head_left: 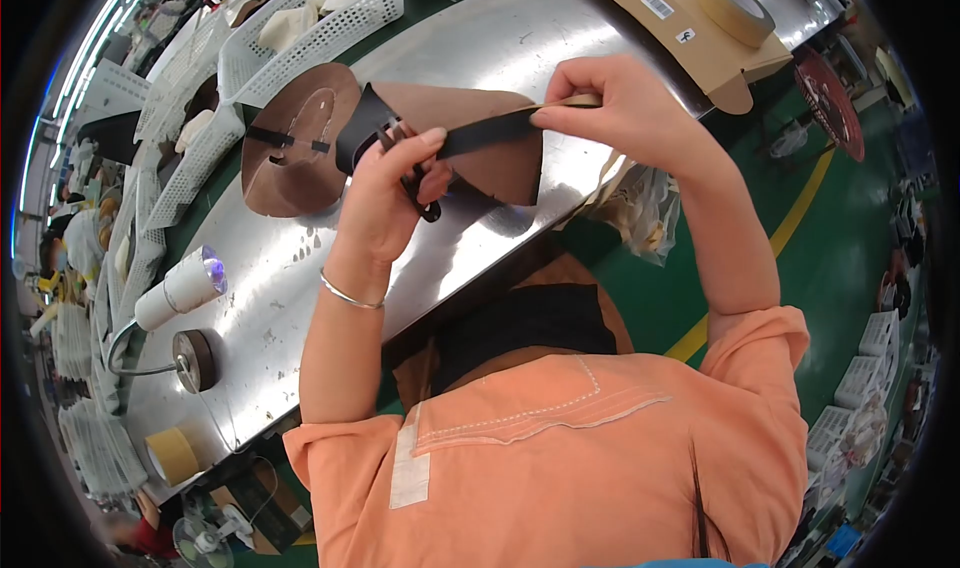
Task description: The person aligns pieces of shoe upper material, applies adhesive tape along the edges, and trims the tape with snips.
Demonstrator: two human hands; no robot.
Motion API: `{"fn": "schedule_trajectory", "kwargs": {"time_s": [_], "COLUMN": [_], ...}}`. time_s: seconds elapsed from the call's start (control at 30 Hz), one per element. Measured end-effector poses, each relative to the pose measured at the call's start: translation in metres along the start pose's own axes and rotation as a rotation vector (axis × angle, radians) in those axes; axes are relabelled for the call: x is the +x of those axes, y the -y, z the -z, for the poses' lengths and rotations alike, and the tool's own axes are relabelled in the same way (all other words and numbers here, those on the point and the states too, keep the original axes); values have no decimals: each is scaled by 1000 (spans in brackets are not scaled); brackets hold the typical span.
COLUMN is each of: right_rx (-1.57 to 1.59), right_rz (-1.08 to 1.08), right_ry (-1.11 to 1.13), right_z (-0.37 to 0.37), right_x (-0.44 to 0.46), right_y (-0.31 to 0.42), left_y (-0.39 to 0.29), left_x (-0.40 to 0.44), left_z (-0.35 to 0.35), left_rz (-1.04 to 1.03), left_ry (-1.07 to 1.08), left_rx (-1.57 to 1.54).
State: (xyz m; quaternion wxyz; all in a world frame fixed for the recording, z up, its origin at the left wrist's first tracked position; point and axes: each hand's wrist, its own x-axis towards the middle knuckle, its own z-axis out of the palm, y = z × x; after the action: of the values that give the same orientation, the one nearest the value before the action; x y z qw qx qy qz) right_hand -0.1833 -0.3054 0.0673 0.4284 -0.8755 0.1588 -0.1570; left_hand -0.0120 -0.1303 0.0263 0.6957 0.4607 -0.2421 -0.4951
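My left hand (388,183) is closed around what looks like a pair of black scissors (430,210), its thumb against a black ribbon (490,133). Part of the scissors is hidden by the fingers. The ribbon stretches across a brown hat (440,103) to my right hand (620,103), which pinches its far end. A narrow tan edge shows at those right fingertips. Beside this hat, to the left, a second brown hat (285,173) with a creased crown and a black band lies on the metal table (265,303).
White perforated baskets (300,48) with pale cloth line the table's far side. A small lamp (185,290) and a tape roll (172,455) stand at the left. Another tape roll (738,10) sits on a cardboard box (660,18). A clear plastic bag (650,218) hangs near the table's edge.
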Motion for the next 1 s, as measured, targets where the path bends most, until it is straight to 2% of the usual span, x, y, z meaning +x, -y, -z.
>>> {"fn": "schedule_trajectory", "kwargs": {"time_s": [0.03,0.13,0.2,0.4,0.43,0.53,0.67,0.77,0.87,0.97,1.0], "right_rx": [36,81,26,-175,-230,-24,-266,-381,-464,-256,-193], "right_rz": [5,8,-11,337,286,33,214,154,236,284,231], "right_ry": [3,27,53,-189,-168,-160,-320,-372,-422,-399,-363], "right_z": [-5,-15,-13,-35,-32,-24,-33,-33,-31,-32,-32], "right_x": [0,-5,-9,-38,-40,-35,-34,-42,-44,-40,-39], "right_y": [-1,1,1,17,21,25,13,27,29,22,20], "left_y": [-1,6,10,14,14,9,12,15,15,18,19], "left_x": [-1,0,1,7,8,7,6,7,6,8,9], "left_z": [-3,-9,-5,-11,-12,-20,-20,-17,-17,-18,-18], "left_rz": [31,43,51,-27,-31,-19,-17,-9,-39,-21,-10], "left_ry": [8,21,-1,-49,-47,-56,-54,-42,-20,-36,-26], "left_rx": [-93,187,174,190,189,193,196,144,119,113,99]}}
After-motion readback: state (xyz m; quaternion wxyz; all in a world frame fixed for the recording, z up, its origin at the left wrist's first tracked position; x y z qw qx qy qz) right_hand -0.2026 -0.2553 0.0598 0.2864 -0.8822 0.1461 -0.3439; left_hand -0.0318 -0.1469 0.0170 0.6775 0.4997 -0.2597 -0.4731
